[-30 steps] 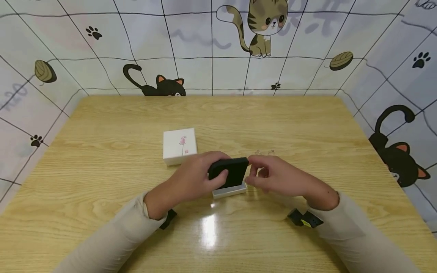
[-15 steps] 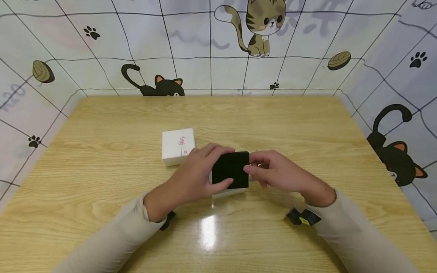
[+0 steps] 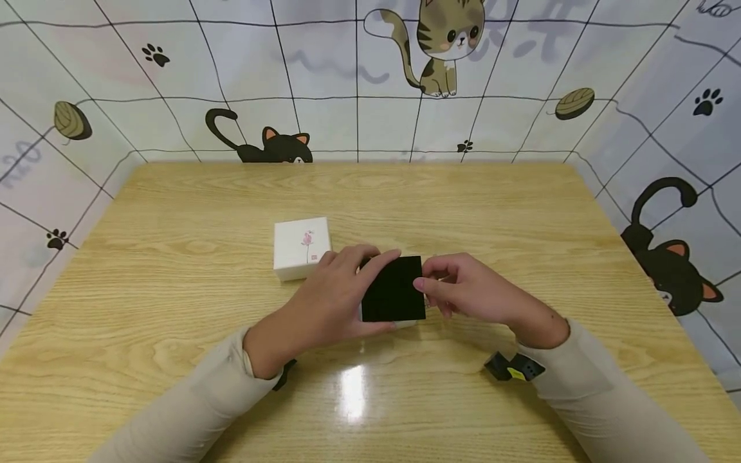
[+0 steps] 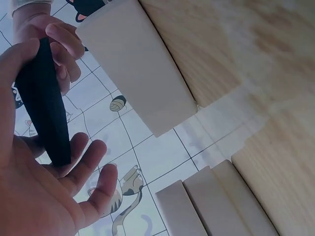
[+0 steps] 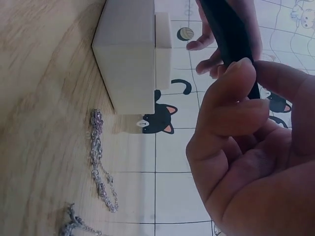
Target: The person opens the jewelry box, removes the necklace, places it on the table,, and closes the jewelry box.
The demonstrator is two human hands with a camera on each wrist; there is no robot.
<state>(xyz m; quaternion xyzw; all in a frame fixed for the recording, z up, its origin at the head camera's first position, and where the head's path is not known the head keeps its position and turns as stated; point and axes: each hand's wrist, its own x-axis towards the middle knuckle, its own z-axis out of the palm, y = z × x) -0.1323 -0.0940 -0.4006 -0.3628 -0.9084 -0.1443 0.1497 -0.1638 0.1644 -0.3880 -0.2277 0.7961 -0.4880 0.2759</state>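
A thin, square black pad (image 3: 395, 290), like a jewellery-box insert, is held up with its flat face toward the head camera. My left hand (image 3: 330, 299) grips it from the left, thumb along the lower edge and fingers over the top. With thumb and forefinger, my right hand (image 3: 471, 290) pinches its right edge. Seen edge-on in the left wrist view, the pad (image 4: 47, 108) tapers between both hands. Under it on the table stands a white box base (image 5: 125, 64), mostly hidden by the pad in the head view.
A white box lid with a pink flower print (image 3: 301, 247) lies behind my left hand. In the right wrist view, a silver chain necklace (image 5: 97, 157) rests on the wooden table beside the base, and a second silver chain piece (image 5: 71, 223) lies nearer the frame's bottom.
The black pad has turned from a steep tilt to face the head camera, rising slightly. My right hand has come in from beside it to pinch its edge.
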